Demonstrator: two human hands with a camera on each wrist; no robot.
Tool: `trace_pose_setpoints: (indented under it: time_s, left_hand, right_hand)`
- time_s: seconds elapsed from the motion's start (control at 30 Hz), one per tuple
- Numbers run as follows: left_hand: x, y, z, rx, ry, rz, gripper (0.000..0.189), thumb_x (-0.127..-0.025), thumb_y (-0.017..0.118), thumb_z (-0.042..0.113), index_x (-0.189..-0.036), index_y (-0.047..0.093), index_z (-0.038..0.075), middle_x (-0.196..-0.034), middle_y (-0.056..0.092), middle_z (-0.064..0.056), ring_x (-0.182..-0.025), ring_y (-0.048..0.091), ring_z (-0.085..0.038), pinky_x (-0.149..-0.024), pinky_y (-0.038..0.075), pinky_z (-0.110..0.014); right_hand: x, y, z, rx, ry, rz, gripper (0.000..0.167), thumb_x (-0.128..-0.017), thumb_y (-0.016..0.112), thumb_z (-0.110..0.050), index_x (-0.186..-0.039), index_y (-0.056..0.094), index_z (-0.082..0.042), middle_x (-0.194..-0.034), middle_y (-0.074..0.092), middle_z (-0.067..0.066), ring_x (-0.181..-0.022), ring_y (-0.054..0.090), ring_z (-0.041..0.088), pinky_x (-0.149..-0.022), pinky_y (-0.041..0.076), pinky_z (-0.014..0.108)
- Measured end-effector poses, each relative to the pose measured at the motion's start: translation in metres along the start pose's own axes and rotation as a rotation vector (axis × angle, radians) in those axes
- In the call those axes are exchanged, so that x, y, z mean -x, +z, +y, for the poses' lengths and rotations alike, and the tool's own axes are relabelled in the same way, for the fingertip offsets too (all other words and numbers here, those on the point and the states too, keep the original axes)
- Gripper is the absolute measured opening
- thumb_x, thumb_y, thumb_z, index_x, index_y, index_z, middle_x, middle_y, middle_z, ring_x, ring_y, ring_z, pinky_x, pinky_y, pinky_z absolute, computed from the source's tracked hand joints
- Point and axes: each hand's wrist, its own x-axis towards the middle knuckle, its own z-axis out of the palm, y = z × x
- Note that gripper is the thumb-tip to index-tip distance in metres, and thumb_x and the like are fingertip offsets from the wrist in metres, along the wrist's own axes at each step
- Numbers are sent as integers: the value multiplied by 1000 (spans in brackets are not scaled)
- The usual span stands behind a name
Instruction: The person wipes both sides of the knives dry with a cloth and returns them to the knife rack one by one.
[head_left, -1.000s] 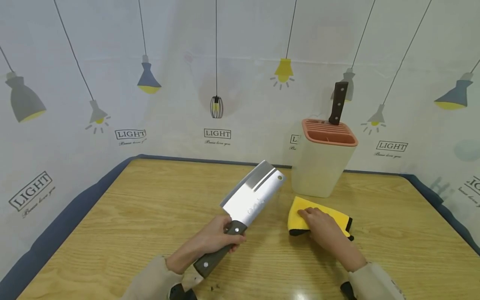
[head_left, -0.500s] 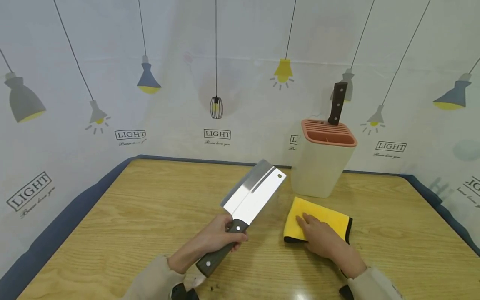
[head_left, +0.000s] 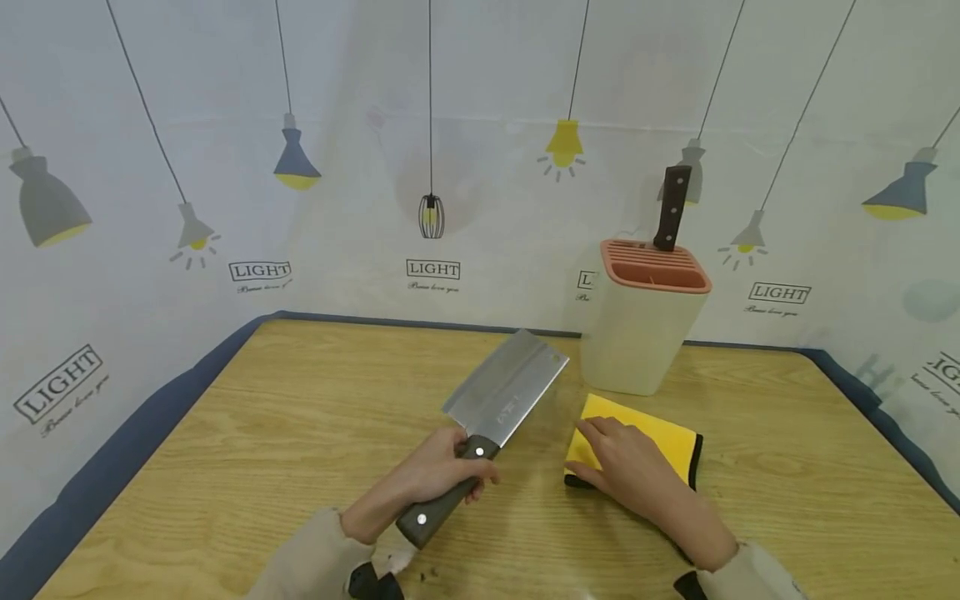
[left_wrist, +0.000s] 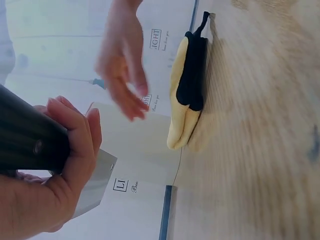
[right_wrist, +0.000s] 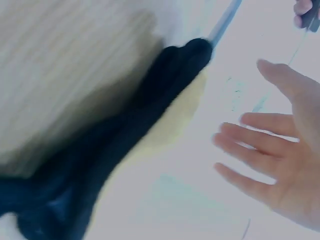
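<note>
My left hand (head_left: 442, 471) grips the dark handle of a cleaver (head_left: 510, 387), its broad steel blade pointing away and to the right above the table. In the left wrist view the fingers (left_wrist: 75, 125) wrap round that handle (left_wrist: 30, 132). A folded yellow cloth (head_left: 660, 437) with black edging lies on the table to the right. Over it is my right hand (head_left: 630, 467), fingers spread and holding nothing; both wrist views show a gap between this hand (right_wrist: 280, 145) and the cloth (right_wrist: 170, 120).
Behind the cloth stands a cream knife block (head_left: 637, 342) with a slotted orange top (head_left: 660, 267). A dark-handled knife (head_left: 672, 208) is upright in it. The wooden table (head_left: 300, 400) ends at a white curtain (head_left: 345, 233) printed with lamps.
My right hand first pressed and spread the cloth toward the left and near side, then rose off it. The cleaver's blade has tilted slightly; my left hand stays almost in place.
</note>
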Motion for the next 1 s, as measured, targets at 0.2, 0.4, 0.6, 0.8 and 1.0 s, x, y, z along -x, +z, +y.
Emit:
trace_pose_setpoints:
  time_s: [0.2, 0.4, 0.6, 0.8, 1.0]
  left_hand:
    - [-3, 1, 7, 1, 22, -20, 17, -83, 58, 11, -85, 56, -6, -61, 58, -2, -47, 51, -8, -44, 42, -19]
    - [-4, 7, 14, 2, 40, -47, 17, -83, 57, 10, -87, 56, -6, -65, 60, -6, -48, 51, -8, -44, 43, -20]
    - [-6, 13, 18, -15, 67, -65, 14, -83, 56, 7, -92, 54, -4, -63, 57, -3, -47, 51, -9, -44, 44, -20]
    - [-6, 15, 21, -21, 81, -94, 10, -83, 54, 7, -85, 53, -3, -57, 54, -2, -44, 48, -8, -42, 42, -20]
    - [-9, 14, 26, 5, 80, -176, 13, -86, 52, 8, -80, 53, -3, -57, 53, -2, -43, 48, -8, -41, 42, -20]
  right_hand:
    - [-21, -7, -15, 17, -248, 323, 55, -66, 78, -28, -107, 56, 2, -102, 57, 14, -88, 57, 27, -70, 50, 37]
    - [-35, -6, -37, 61, -403, 353, 71, -58, 83, -24, -117, 51, -1, -118, 53, 14, -108, 51, 26, -86, 45, 37]
    - [-42, 2, -51, 107, -480, 372, 41, -86, 59, -13, -123, 49, 1, -122, 53, 12, -113, 49, 23, -92, 41, 35]
    - [-43, 8, -52, 167, -461, 439, 43, -100, 17, -9, -115, 55, 1, -116, 56, 12, -107, 53, 22, -86, 45, 33]
    - [-43, 12, -49, 120, -432, 498, 38, -99, 23, -8, -107, 60, 1, -108, 61, 12, -101, 57, 23, -82, 48, 32]
